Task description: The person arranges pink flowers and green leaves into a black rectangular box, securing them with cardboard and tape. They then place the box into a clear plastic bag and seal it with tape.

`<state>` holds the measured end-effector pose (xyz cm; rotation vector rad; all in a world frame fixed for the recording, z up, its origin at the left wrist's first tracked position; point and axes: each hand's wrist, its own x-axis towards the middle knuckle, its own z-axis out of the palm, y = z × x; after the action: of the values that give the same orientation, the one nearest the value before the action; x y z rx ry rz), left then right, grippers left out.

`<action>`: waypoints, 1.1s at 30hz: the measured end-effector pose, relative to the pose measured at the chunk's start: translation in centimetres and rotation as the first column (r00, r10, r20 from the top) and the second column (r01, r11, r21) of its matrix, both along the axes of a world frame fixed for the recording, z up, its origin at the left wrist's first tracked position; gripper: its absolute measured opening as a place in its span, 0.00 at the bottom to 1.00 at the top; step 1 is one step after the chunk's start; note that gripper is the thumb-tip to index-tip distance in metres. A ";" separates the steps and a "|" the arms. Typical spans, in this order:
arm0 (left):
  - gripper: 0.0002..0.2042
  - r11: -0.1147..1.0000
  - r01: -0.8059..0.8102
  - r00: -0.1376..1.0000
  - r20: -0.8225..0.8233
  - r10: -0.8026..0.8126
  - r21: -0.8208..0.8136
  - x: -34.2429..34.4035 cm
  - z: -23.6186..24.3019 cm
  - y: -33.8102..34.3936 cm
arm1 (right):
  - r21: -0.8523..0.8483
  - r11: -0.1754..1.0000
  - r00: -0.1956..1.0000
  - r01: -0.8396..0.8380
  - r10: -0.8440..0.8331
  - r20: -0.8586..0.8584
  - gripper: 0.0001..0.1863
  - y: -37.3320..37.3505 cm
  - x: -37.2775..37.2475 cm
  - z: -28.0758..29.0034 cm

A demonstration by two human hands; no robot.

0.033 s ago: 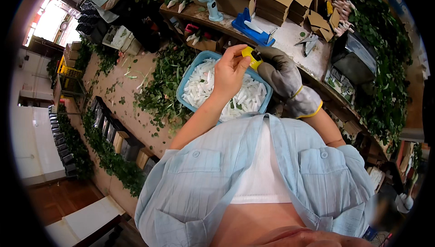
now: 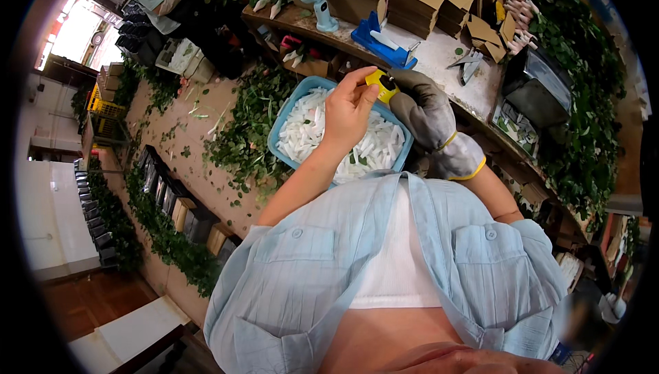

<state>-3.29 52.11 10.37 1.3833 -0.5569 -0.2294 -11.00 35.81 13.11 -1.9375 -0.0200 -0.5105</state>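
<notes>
My left hand [image 2: 349, 115], bare, has its fingers and thumb closed on a small yellow object [image 2: 376, 86] with a dark part. My right hand [image 2: 425, 117], in a grey glove with a yellow cuff edge, is curled round that same object from the right; its fingertips are partly hidden. Under both hands is a light blue plastic tub [image 2: 283, 127] filled with short white pieces [image 2: 309, 123], a few green leaves among them. Behind the hands, on the worktop [image 2: 459, 64], lie a blue tool [image 2: 384, 51] with a white handle and a grey metal hand tool [image 2: 470, 66].
A small fan [image 2: 320, 12], stacked cardboard [image 2: 419, 0] and a dark box [image 2: 532, 89] stand along the worktop, with foliage [image 2: 570, 44] at right. Another person [image 2: 161, 10] stands at upper left. Leaves [image 2: 237, 147] cover much floor [image 2: 171, 113]. A rack [image 2: 165, 182] runs along the left.
</notes>
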 end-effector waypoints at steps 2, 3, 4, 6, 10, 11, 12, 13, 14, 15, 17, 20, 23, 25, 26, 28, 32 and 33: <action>0.25 1.000 -0.029 0.998 0.062 0.028 0.008 -0.3 0.1 -0.4 | 0.017 0.999 0.999 0.044 -0.044 0.012 0.16 0.4 -0.2 -0.1; 0.24 0.999 -0.048 0.993 0.111 0.049 -0.010 -0.6 0.3 -0.6 | 0.004 0.999 0.998 0.054 -0.054 0.040 0.16 0.3 -0.2 -0.3; 0.23 0.997 -0.066 0.985 0.159 0.070 -0.028 -0.7 0.4 -0.7 | -0.010 0.998 0.996 0.064 -0.064 0.068 0.16 0.2 -0.1 -0.6; 0.23 0.998 -0.066 0.984 0.166 0.064 0.009 -0.6 0.5 -0.9 | -0.005 0.997 0.993 0.080 -0.080 0.093 0.17 0.0 0.0 -1.3; 0.19 0.966 -0.174 0.927 0.363 0.095 0.189 -0.4 1.2 -1.3 | 0.058 0.992 0.991 0.114 -0.117 0.062 0.17 -0.4 -0.2 -2.1; 0.18 0.953 -0.202 0.904 0.418 0.093 0.226 -0.3 1.1 -1.4 | 0.055 0.991 0.990 0.125 -0.128 0.056 0.16 -0.5 -0.3 -2.2; 0.18 0.937 -0.232 0.877 0.472 0.086 0.260 -0.1 1.1 -1.4 | 0.026 0.990 0.989 0.138 -0.140 0.053 0.16 -0.6 -0.3 -2.0; 0.18 0.920 -0.263 0.848 0.524 0.077 0.291 0.1 1.1 -1.4 | 0.006 0.989 0.987 0.151 -0.151 0.055 0.16 -0.8 -0.3 -2.1; 0.18 0.919 -0.263 0.844 0.532 0.072 0.293 0.2 0.9 -1.5 | -0.012 0.987 0.986 0.161 -0.160 0.056 0.16 -0.9 -0.2 -2.1; 0.18 0.919 -0.262 0.840 0.539 0.066 0.295 0.4 0.7 -1.6 | -0.021 0.985 0.984 0.170 -0.168 0.060 0.16 -1.0 -0.1 -2.4; 0.18 0.939 -0.205 0.897 0.437 0.067 0.276 0.4 0.5 -2.0 | -0.014 0.983 0.982 0.181 -0.180 0.050 0.16 -1.1 0.0 -2.6; 0.16 0.976 -0.111 0.979 0.191 0.074 0.186 -0.2 0.3 -2.9 | 0.014 0.982 0.982 0.187 -0.188 0.025 0.16 -1.4 0.1 -2.5; 0.10 0.979 -0.144 0.976 0.185 0.117 0.142 -0.1 -0.8 -3.2 | -0.011 0.980 0.980 0.197 -0.196 0.043 0.17 -1.7 0.2 -2.8; 0.07 0.971 -0.174 0.966 0.220 0.136 0.162 0.2 -1.6 -3.4 | -0.042 0.976 0.975 0.213 -0.210 0.068 0.17 -2.0 0.4 -3.1; 0.06 0.971 -0.190 0.957 0.248 0.150 0.145 0.4 -1.9 -3.6 | -0.055 0.974 0.973 0.221 -0.216 0.082 0.17 -2.1 0.5 -3.2; 0.05 0.970 -0.219 0.937 0.302 0.178 0.108 0.8 -2.3 -4.1 | -0.069 0.971 0.969 0.231 -0.223 0.106 0.18 -2.2 0.8 -3.0; 0.04 0.939 -0.319 0.865 0.444 0.234 0.126 2.0 -3.5 -5.4 | -0.130 0.964 0.969 0.233 -0.218 0.119 0.23 -2.7 1.6 -4.3; 0.03 0.930 -0.345 0.827 0.511 0.235 0.130 2.6 -3.8 -6.0 | -0.161 0.959 0.968 0.235 -0.217 0.122 0.25 -3.0 1.9 -4.8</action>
<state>-0.65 46.12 6.60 1.7340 -0.7399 0.3342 -9.13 32.86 8.29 -2.0949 0.0954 -0.7841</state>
